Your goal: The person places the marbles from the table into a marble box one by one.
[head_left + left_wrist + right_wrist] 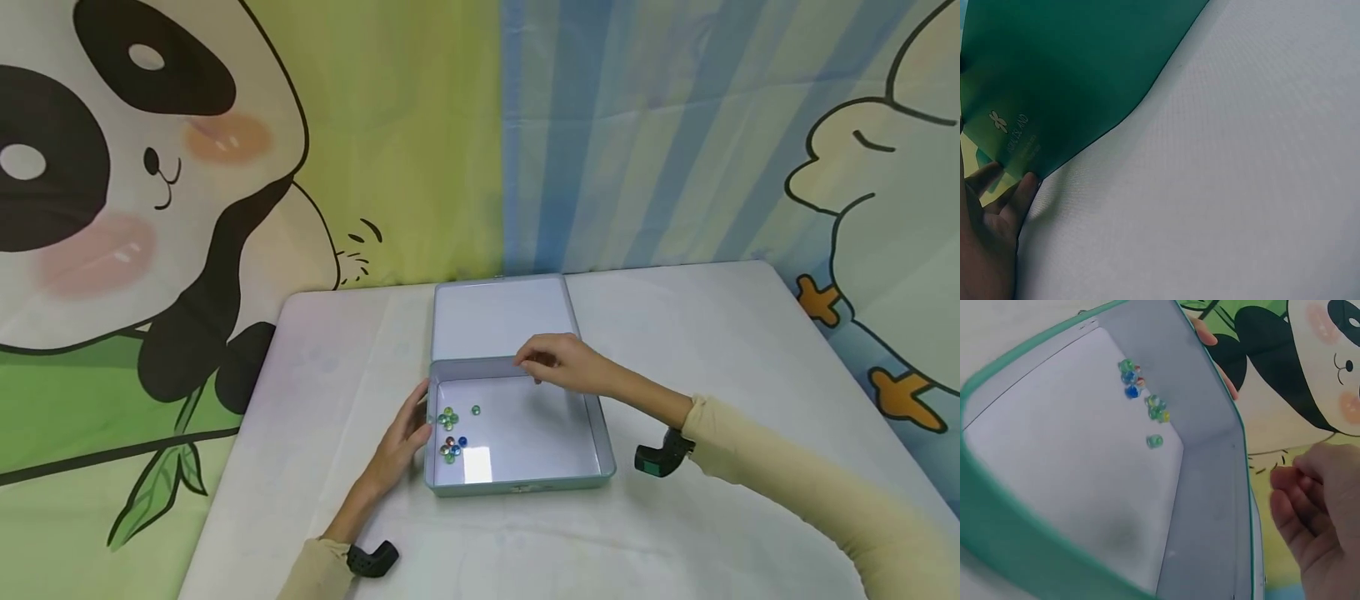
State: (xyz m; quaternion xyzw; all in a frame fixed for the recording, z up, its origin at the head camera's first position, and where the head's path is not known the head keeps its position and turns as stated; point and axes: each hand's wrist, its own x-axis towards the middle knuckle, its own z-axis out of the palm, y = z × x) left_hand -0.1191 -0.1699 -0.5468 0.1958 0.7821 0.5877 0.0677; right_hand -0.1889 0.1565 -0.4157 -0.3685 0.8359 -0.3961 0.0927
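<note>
A shallow green box (pixel 522 487) with a white inside stands on the table. Its lid (pixel 502 317) lies folded back behind it. Along the left inside wall sit several glass marbles in two clusters, a green-yellow one (pixel 447 418) and a blue-red one (pixel 453 450). A single green marble (pixel 1155 441) lies a little apart. My left hand (pixel 397 446) rests its fingertips against the box's outer left wall. Over the back wall hovers my right hand (pixel 566 364), fingers curled and thumb close to the index finger; nothing shows between them.
A white cloth covers the table (pixel 690 333). Behind it hangs a printed curtain (pixel 420 125) with a panda and stripes. Each wrist carries a black device, one on the left (pixel 372 559) and one on the right (pixel 663 454).
</note>
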